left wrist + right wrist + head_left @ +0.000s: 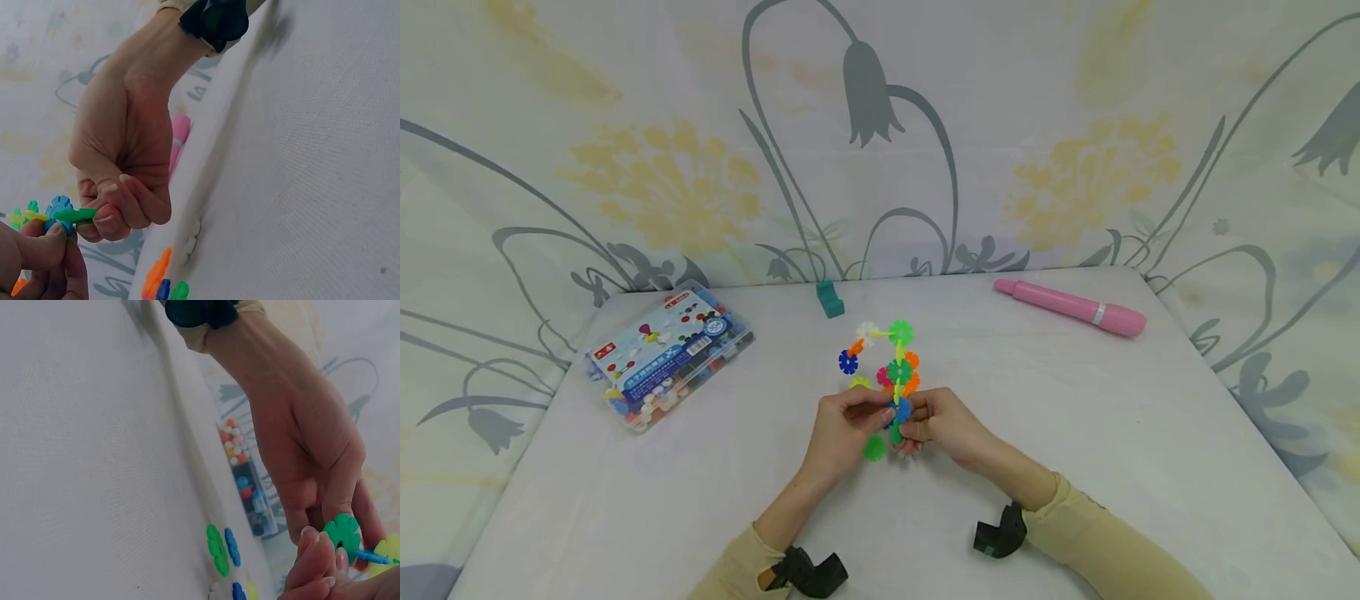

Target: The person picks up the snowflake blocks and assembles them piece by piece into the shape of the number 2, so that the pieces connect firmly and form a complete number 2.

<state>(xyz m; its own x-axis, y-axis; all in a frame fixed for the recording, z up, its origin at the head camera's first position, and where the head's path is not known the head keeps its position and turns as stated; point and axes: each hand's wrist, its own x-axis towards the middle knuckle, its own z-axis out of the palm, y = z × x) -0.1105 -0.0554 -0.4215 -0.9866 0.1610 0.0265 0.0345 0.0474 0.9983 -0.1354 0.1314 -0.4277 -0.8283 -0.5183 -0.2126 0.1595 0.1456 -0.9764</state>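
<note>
From the head view, your left hand (842, 429) and right hand (943, 427) meet over the worktop (1075, 433), both pinching the near end of a model (891, 371) of snap-together plastic discs that rises away from your fingers. A green disc (874, 448) hangs just below your left fingers. Well off to the left of your left hand lies the parts box (666, 354); beyond the right one, the pink pen (1071, 307); past the model, a small teal block (830, 298).

From the left wrist view, your right hand (122, 156) is curled, finger and thumb nipping a green disc (75, 215) edge-on against a blue one (57, 207), with your left thumb (40, 247) pressing just beneath.

From the right wrist view, your left hand (312, 462) grasps a green disc (342, 532) by its rim, your right fingertips (315, 553) touching it.

The discs look light, stiff and smooth, and the joints are probably only friction-tight. Hold close to the joint you are working, by the rims, and the tall part should not twist loose.
</note>
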